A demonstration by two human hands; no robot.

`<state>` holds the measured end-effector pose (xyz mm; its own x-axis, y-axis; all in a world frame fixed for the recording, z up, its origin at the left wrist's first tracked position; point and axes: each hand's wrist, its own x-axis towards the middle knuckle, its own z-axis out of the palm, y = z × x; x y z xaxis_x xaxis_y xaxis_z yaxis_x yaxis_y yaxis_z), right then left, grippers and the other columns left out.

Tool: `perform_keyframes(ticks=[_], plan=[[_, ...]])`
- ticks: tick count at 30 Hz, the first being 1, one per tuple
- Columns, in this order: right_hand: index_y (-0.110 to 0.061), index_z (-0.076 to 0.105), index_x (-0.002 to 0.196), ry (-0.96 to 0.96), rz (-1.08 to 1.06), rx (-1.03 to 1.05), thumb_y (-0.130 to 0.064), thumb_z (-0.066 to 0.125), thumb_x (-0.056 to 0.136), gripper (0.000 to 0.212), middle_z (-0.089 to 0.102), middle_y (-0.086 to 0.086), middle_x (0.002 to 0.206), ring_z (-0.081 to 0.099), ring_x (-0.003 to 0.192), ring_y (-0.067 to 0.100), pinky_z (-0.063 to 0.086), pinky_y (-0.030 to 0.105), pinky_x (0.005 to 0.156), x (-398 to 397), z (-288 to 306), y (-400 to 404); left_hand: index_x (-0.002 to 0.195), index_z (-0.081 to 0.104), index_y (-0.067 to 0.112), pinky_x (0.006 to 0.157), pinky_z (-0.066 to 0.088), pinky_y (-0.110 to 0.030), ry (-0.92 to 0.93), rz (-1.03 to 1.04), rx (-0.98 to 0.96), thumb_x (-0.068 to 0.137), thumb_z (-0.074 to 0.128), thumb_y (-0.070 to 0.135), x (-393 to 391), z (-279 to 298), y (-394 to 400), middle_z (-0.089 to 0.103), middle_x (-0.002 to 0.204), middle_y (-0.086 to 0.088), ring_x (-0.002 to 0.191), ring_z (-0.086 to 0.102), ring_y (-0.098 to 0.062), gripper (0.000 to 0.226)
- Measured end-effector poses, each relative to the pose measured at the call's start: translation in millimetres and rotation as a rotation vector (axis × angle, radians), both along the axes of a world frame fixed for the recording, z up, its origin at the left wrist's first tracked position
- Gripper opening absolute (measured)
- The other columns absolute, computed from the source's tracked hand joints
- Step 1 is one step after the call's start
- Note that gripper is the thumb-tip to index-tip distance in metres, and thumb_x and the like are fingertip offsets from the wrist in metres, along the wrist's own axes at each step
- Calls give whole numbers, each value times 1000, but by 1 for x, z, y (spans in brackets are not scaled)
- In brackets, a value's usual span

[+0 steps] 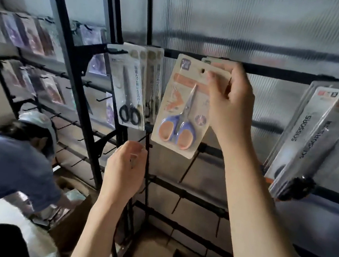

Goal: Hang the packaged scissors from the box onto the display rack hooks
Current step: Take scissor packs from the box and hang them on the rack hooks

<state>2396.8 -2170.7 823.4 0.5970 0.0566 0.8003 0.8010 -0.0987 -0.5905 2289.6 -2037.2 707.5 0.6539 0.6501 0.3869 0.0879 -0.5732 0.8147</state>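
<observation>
Head view, right hand pinching scissors pack (top edge), left hand below, empty, loosely curled.

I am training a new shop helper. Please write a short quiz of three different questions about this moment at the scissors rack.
1. True or false: the right hand pinches the top of the carded pack of purple-and-orange scissors.
2. What does the left hand hold? A) a pack B) nothing visible C) a box
3. What colour are the handles of the scissors in the hanging pack left of the held one?

Key: 1 true; 2 B; 3 black.
</observation>
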Motion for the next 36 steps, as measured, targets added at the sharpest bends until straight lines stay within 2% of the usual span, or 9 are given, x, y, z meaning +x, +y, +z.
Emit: perform_keyframes(ticks=[3, 7, 10, 16, 22, 24, 28, 31, 36], plan=[[-8, 60, 107, 0, -16, 20, -14, 55, 94, 15, 60, -13, 97, 55, 84, -15, 42, 4, 71, 6, 5, 8, 95, 60, 22, 64, 40, -5, -37, -64, -33, 92, 55, 18, 18, 6, 12, 63, 87, 8, 77, 58, 3, 6], [-12, 61, 107, 41, -27, 31, -15, 56, 93, 15, 60, -19, 96, 58, 86, -9, 45, 10, 74, 6, 2, 8, 93, 62, 23, 69, 43, -15, -36, -180, -60, 92, 55, 16, 33, 4, 20, 65, 86, 12, 83, 62, -6, 9], [-14, 63, 105, 78, -86, 19, -17, 57, 93, 14, 60, -20, 87, 56, 75, -9, 40, 8, 67, 7, -3, 5, 91, 59, 28, 69, 43, -14, -1, -266, -84, 92, 54, 15, 41, 1, 23, 64, 90, 17, 87, 61, -3, 14], [-12, 61, 105, 117, -161, 11, -14, 57, 92, 14, 64, -14, 95, 57, 82, -8, 39, 7, 69, 15, -5, 9, 85, 57, 36, 69, 41, -10, 1, -373, -99, 92, 56, 19, 53, 1, 21, 64, 86, 17, 83, 59, 4, 19], [-11, 59, 109, 209, -225, -4, -15, 58, 93, 17, 60, -15, 94, 55, 83, -11, 41, 5, 74, 32, -1, 15, 95, 60, 27, 72, 43, -20, 17, -404, -59, 92, 56, 22, 60, -7, 26, 63, 86, 15, 81, 59, 1, 7], [-9, 58, 109, 228, -257, -15, -14, 59, 92, 18, 62, -10, 95, 57, 84, -3, 42, 7, 76, 40, 1, 17, 94, 60, 27, 76, 43, -23, 13, -418, -70, 92, 57, 22, 62, -7, 27, 63, 86, 15, 82, 60, -3, 6], [-9, 56, 112, 272, -318, -34, -17, 59, 92, 22, 62, -4, 102, 58, 94, 6, 45, 16, 78, 56, 6, 20, 97, 61, 23, 73, 44, -17, 3, -460, -60, 93, 56, 21, 63, -8, 32, 63, 88, 16, 86, 60, -3, 7], [-10, 53, 117, 316, -372, -61, -20, 59, 92, 28, 58, -5, 102, 55, 93, 9, 42, 15, 69, 65, 9, 21, 97, 62, 23, 71, 42, -12, 4, -485, -77, 93, 55, 21, 64, -11, 34, 64, 88, 16, 85, 60, -3, 8], [-8, 48, 123, 345, -455, -91, -25, 58, 93, 36, 60, 4, 114, 52, 92, 12, 38, 17, 69, 72, 10, 23, 99, 61, 21, 69, 40, -8, 39, -534, -85, 93, 55, 19, 61, -17, 28, 62, 88, 16, 84, 58, 1, 9]])
